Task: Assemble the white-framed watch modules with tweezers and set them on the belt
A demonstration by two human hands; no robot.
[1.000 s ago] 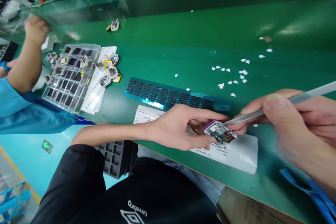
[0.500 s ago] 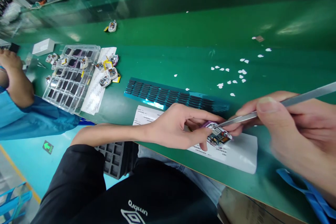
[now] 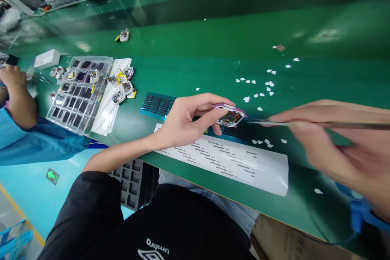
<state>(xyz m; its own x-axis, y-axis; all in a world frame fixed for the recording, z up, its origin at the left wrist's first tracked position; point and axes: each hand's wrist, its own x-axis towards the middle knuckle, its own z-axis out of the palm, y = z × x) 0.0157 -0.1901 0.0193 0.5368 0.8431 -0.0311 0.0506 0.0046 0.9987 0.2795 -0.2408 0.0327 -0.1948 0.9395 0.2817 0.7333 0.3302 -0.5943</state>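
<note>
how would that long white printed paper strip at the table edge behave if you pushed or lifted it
The printed paper strip lies thin and flat on the smooth green table, so a push would probably slide it easily. Long and narrow, it would likely droop if lifted by one end. It looks very light.

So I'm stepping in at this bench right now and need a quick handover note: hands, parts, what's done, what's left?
Left hand: holds the small purple-rimmed device up off the bench, circuit board showing.
Right hand: grips the metal tweezers, tips just right of the device, apart from it.
Blue strip of black pads lies behind the left hand; white label sheet in front.
More open devices sit beside the clear tray to the left.
Done: device picked up. Left: I can't tell whether the tweezers carry a pad.
</note>
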